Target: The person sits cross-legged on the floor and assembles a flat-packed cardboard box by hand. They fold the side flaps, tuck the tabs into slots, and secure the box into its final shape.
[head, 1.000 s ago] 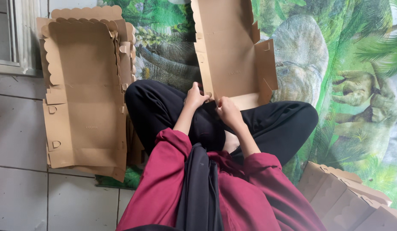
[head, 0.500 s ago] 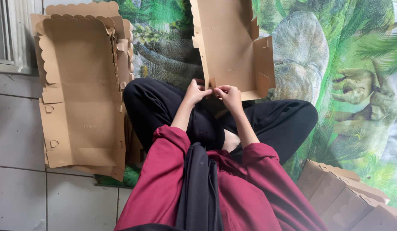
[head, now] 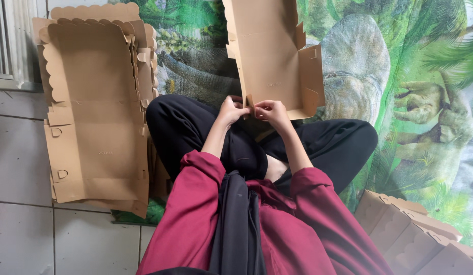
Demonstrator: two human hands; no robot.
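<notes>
On the lap, cardboard box blank [head: 272, 56] now sits closer, corner tab being folded. Left hand [head: 231, 109] and right hand [head: 271, 109] have moved together, both pinching it. Flat stack [head: 93, 107] unchanged on left.

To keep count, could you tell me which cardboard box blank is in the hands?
The part-folded blank above the knees; the flat stack lies untouched at left.
</notes>
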